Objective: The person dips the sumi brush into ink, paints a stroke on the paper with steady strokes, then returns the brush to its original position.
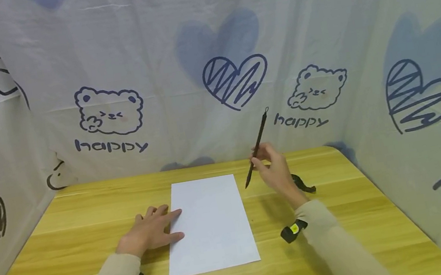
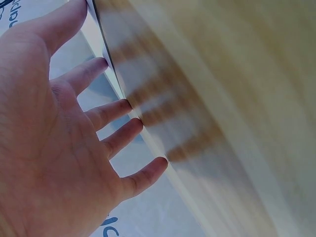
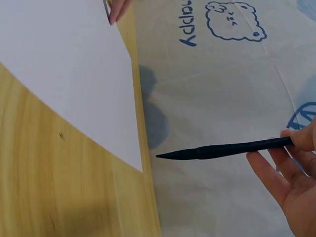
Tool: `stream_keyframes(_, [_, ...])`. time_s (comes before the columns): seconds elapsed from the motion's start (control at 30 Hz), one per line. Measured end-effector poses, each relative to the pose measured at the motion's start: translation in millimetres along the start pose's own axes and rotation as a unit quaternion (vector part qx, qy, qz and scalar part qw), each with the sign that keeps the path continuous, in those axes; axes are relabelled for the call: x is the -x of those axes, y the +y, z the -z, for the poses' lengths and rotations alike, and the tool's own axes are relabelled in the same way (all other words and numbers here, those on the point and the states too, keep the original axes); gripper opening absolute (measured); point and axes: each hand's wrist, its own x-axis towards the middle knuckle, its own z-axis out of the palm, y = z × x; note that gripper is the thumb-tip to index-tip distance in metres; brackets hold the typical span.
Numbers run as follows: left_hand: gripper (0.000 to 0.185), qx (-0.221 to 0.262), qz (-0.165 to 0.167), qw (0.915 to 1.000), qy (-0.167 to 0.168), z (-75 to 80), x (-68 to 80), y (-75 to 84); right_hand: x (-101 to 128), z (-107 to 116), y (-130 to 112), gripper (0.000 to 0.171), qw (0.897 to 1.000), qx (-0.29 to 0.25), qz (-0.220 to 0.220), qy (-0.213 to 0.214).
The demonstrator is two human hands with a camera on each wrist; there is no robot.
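Pinching slim black brush — right hand; left hand flat, fingers spread, on smooth white sheet

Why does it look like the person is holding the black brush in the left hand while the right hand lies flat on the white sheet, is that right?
Not quite: the hands are swapped. The head view shows the right hand holding the black brush above the wooden table, while the left hand lies flat at the edge of the white sheet.
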Motion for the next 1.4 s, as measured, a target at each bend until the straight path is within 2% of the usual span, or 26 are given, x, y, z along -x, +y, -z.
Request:
stream_keyframes(0.5, [0.075,-0.001,-0.001,1.0,-0.002,-1.2,-2.1,-1.0,3.3,-40.3,-10.6,0.021,0.999,-0.029,0.006,-0.017])
stream_keyframes(0.8, [0.076,0.001,0.003,1.0,-0.004,-0.8,-3.0,-1.5,5.1,-62.0,-14.6,0.02,0.998,-0.035,0.031,-0.031])
stream_keyframes(1.17, [0.075,-0.006,0.003,1.0,-0.006,-6.3,-3.4,0.7,10.1,-84.6,-14.2,0.018,0.997,-0.05,0.027,-0.044])
stream_keyframes(1.4, [0.075,-0.01,0.014,0.9999,-0.002,-3.0,-5.1,1.4,5.8,-100.3,-17.7,0.018,0.996,-0.073,0.02,-0.043])
